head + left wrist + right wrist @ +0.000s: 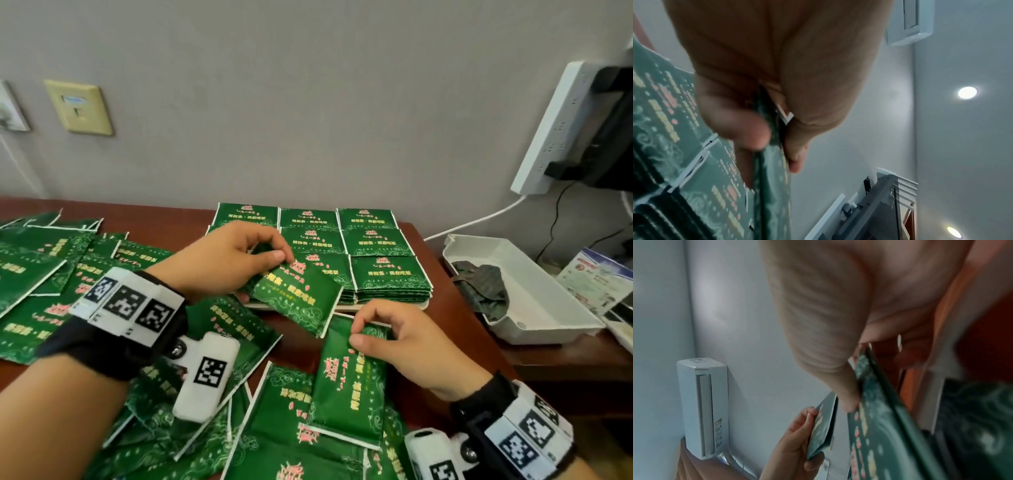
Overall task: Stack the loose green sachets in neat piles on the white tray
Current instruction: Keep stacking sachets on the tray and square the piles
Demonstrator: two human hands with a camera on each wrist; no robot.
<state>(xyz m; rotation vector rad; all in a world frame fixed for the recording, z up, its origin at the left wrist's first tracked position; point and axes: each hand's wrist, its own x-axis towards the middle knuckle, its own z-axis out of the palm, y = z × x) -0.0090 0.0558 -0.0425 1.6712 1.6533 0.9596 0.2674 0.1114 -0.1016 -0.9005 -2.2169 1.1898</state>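
Sachets [102, 274] lie loose left of and in front of the tray [342, 306], whose neat piles [383, 260] fill its right and far parts. Left hand [222, 260] pinches one sachet [294, 298] over the tray's near-left corner; right hand [404, 337] pinches another [349, 387] just before the tray's near edge. A bin [534, 298] stands right of the tray.

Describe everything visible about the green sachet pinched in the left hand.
The flat green foil-like sachet is rectangular, with thin white sealed edges, pale swirl patterns, a pink emblem and yellow characters. The left hand pinches its upper end between thumb and fingers, thumb on the printed face. It is tilted, its lower corner pointing toward the right hand, over the near edge of the stacked green sachet piles on the white tray. Whether it touches them is unclear.
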